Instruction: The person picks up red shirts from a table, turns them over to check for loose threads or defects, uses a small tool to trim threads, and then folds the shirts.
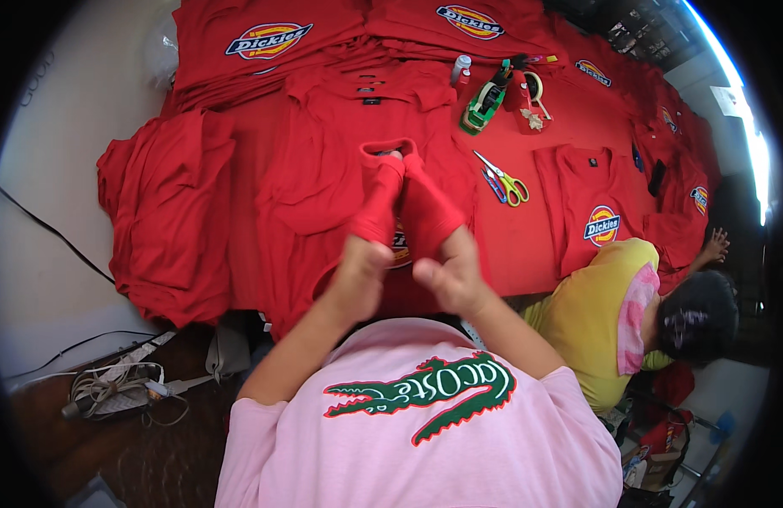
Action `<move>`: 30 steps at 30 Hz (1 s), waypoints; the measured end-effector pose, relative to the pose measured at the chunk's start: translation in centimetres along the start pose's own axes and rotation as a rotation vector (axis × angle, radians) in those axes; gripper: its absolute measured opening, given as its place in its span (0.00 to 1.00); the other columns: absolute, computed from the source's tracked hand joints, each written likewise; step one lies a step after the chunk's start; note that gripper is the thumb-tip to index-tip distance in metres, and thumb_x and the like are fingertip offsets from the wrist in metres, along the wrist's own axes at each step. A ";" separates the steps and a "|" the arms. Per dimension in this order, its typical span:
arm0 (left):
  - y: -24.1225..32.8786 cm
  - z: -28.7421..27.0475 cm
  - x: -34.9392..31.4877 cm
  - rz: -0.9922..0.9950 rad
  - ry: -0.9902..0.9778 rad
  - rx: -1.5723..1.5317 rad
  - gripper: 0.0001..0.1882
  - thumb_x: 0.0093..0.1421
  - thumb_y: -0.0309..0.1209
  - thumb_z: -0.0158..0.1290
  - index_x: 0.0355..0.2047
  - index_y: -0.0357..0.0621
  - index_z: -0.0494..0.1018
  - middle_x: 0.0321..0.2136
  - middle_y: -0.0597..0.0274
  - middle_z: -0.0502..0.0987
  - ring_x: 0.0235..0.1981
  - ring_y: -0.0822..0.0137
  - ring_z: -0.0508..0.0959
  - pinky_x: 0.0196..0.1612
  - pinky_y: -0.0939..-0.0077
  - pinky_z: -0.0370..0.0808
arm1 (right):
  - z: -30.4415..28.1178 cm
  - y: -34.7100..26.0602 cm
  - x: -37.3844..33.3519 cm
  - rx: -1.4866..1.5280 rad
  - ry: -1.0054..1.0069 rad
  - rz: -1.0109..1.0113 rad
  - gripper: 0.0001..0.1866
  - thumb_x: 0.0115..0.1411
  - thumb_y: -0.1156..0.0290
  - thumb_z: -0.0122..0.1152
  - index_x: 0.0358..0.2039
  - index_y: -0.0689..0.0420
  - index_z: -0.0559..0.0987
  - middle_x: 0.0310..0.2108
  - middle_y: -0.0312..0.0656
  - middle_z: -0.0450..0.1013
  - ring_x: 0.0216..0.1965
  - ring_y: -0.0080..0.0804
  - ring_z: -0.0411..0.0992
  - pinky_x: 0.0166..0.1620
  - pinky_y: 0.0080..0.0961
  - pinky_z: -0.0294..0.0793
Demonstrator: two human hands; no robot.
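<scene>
Red cloth, part of a red T-shirt (432, 207), covers the fingers of both my hands just above the table. My left hand (360, 275) reaches into the cloth from the left, and my right hand (452, 275) from the right with its thumb outside. The cloth stands up in two tube-like folds that meet at a rounded open edge, where a fingertip seems to peek out. How the covered fingers are bent is hidden. Behind the cloth lies another red T-shirt (323, 152), spread with its neck facing away from me.
Green-handled scissors (511, 188), small blue snips (494, 184) and a green tape dispenser (484, 106) lie right of my hands. Folded red shirts (273, 72) line the back. At right, a person in yellow (590, 300) leans beside the table. Cables (112, 389) lie lower left.
</scene>
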State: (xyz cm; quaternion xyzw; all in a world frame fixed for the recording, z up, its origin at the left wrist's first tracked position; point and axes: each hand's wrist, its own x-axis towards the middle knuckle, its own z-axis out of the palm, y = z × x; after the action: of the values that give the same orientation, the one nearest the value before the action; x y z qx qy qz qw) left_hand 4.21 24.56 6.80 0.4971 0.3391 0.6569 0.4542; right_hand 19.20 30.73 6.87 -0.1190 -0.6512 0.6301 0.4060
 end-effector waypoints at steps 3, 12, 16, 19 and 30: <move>2.1 -7.8 2.5 -0.158 0.059 -0.231 0.62 0.66 0.76 0.19 0.66 0.21 0.62 0.67 0.40 0.68 0.67 0.51 0.71 0.69 0.59 0.66 | -6.4 -0.7 2.5 -0.243 0.256 0.130 0.12 0.69 0.73 0.62 0.48 0.67 0.83 0.43 0.40 0.83 0.45 0.24 0.79 0.50 0.24 0.78; -7.1 -27.5 9.2 -0.964 0.448 0.409 0.48 0.69 0.69 0.39 0.63 0.31 0.70 0.57 0.43 0.77 0.57 0.54 0.77 0.64 0.61 0.69 | -22.7 13.7 10.6 -0.238 0.642 0.923 0.21 0.72 0.59 0.57 0.55 0.64 0.77 0.51 0.48 0.79 0.50 0.36 0.78 0.54 0.36 0.76; -10.2 -21.9 -0.9 -0.012 0.488 1.319 0.22 0.66 0.34 0.57 0.56 0.33 0.73 0.55 0.42 0.77 0.60 0.47 0.74 0.64 0.56 0.68 | -17.5 15.2 2.8 -1.003 0.540 0.283 0.21 0.70 0.67 0.58 0.59 0.65 0.74 0.63 0.56 0.69 0.65 0.47 0.67 0.67 0.45 0.64; -10.9 -13.4 -8.7 -0.077 -0.010 1.322 0.23 0.64 0.32 0.57 0.58 0.37 0.74 0.64 0.45 0.70 0.69 0.46 0.65 0.72 0.47 0.57 | -9.1 13.9 -4.2 -1.149 -0.066 0.074 0.33 0.63 0.75 0.63 0.69 0.59 0.67 0.72 0.54 0.60 0.76 0.51 0.53 0.74 0.45 0.54; -11.3 -19.3 -6.8 -0.422 -0.178 1.754 0.43 0.66 0.58 0.52 0.75 0.51 0.55 0.77 0.60 0.50 0.78 0.53 0.49 0.77 0.41 0.36 | -16.2 18.9 5.6 -1.524 -0.171 -0.071 0.29 0.64 0.64 0.60 0.66 0.50 0.71 0.68 0.46 0.64 0.69 0.46 0.61 0.69 0.48 0.60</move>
State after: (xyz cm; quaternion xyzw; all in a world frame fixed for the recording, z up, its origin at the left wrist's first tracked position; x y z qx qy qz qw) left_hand -10.75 22.34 -10.96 0.6412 0.7655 0.0251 0.0480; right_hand 19.88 49.53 -10.37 -0.2961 -0.9381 0.0005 0.1798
